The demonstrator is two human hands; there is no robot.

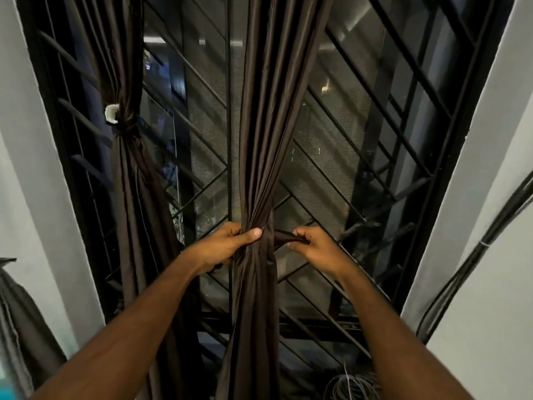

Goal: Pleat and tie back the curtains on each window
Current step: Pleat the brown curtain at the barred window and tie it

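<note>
The left hand (227, 245) is gripping the gathered middle curtain (265, 140) at its waist, thumb across the front. The right hand (313, 245) is pinching a dark tie (285, 238) coming off the bundle. Another curtain (127, 197) is hanging tied at left before the window grille (360, 140), between white walls (476, 255).

Black window grille (326, 174) (diagonal bars) between white walls (487, 197)
</note>
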